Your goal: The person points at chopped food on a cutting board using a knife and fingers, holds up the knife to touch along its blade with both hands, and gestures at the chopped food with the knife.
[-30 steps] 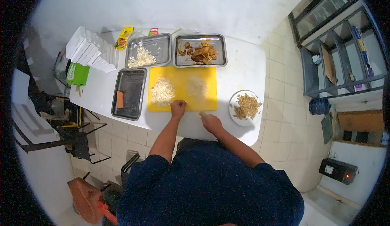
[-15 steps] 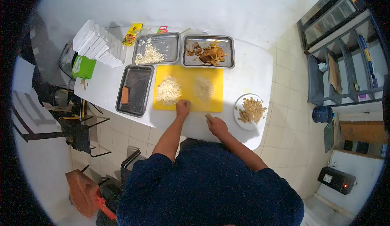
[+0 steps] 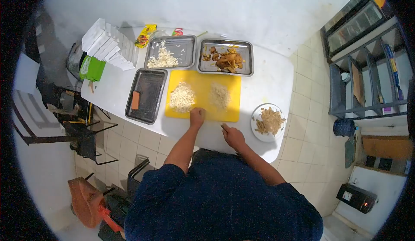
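Room: white wall (image 3: 216, 7), tiled floor (image 3: 307, 146), white table (image 3: 276, 81) between them.
Green pack: the pack (image 3: 91, 68) lies at the table's left end, beside white boxes (image 3: 106, 42).
Dark tray: the tray (image 3: 149, 85) holds a brown block (image 3: 135, 100); a yellow packet (image 3: 146, 36) lies farther back.
Grey tray: the tray (image 3: 183, 53) bears white bits (image 3: 163, 59).
Yellow board: the board (image 3: 201, 78) carries a left pile (image 3: 182, 98) and a paler right pile (image 3: 219, 96).
Left hand: the hand (image 3: 197, 117) is at the board's near edge, fingers curled in; cannot tell whether they pinch anything.
Food tray: the tray (image 3: 246, 71) behind the board holds brown food (image 3: 229, 61).
Right hand: the hand (image 3: 233, 137) is just off the board, fingers wrapped round a tan object (image 3: 224, 126), too small to identify.
Plate: the plate (image 3: 254, 120) holds a heap of tan pieces (image 3: 271, 120).
Shelf: grey shelf (image 3: 336, 89), well apart from the table.
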Available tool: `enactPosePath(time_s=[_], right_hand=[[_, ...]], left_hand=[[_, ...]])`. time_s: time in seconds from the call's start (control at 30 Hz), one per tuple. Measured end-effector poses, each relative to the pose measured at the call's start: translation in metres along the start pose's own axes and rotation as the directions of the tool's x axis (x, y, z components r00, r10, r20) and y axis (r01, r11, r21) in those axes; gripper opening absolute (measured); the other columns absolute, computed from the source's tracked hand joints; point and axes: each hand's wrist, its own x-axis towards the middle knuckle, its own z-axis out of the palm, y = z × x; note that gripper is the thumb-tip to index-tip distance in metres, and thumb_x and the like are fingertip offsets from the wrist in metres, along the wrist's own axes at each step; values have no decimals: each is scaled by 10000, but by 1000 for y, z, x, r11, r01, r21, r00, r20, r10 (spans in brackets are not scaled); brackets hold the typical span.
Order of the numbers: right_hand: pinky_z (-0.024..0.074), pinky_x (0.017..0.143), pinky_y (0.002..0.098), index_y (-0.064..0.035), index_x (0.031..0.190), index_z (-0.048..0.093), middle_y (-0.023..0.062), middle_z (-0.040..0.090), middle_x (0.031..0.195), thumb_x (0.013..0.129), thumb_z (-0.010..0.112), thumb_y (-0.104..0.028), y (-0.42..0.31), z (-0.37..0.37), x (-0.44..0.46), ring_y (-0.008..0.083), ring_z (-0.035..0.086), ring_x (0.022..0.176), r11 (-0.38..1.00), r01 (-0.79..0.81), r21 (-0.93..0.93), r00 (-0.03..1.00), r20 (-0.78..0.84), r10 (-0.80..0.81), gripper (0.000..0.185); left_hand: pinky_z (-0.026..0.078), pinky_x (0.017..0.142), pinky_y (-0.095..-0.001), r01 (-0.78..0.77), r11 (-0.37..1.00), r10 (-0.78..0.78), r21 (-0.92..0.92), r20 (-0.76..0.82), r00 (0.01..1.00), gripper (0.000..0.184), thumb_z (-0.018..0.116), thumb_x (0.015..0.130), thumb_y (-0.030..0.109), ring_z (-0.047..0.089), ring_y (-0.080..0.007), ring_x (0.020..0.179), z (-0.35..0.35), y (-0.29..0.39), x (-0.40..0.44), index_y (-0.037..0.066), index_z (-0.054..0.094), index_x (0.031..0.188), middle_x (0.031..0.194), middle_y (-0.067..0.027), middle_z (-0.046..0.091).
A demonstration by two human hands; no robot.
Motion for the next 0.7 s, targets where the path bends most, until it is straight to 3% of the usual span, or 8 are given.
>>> enactPosePath(time_s=[0.27,0.37,0.47,0.57,0.7], right_hand=[[500,650,535,-198,1272,534,228,640,813,943,521,-313,0,-4,9,426,629,741,999,14,-45,1000,2,-14,349],[496,647,537,-197,1273,546,226,640,803,945,520,-315,0,-2,3,426,630,741,1000,13,-22,1000,1,-13,350],[490,642,539,-187,1263,563,229,642,799,948,515,-312,3,0,-3,427,629,736,1000,3,25,1000,-8,-3,342],[486,639,541,-179,1257,569,234,640,787,949,512,-306,4,4,-4,432,626,725,999,18,44,1000,-18,-17,338],[485,637,539,-171,1259,567,236,628,754,942,520,-283,5,9,4,436,621,715,998,40,42,999,-35,-38,339]], left_hand=[[497,695,-421,71,997,-71,3,73,995,118,607,747,83,626,-357,737,0,-1,1,35,700,802,777,-189,654],[497,703,-432,-15,1000,15,-21,-14,1000,129,587,769,93,630,-367,754,7,-11,-1,17,688,793,787,-201,652],[496,711,-446,46,999,-46,22,27,999,143,575,787,103,631,-378,766,3,-4,-2,5,679,779,795,-212,650],[495,720,-459,27,997,-28,-72,-2,1000,152,575,796,117,629,-390,780,4,-5,-3,5,673,768,792,-216,648],[493,715,-460,13,1000,-14,-20,-34,999,146,574,789,110,624,-395,772,6,-5,-4,5,662,740,772,-210,643]])
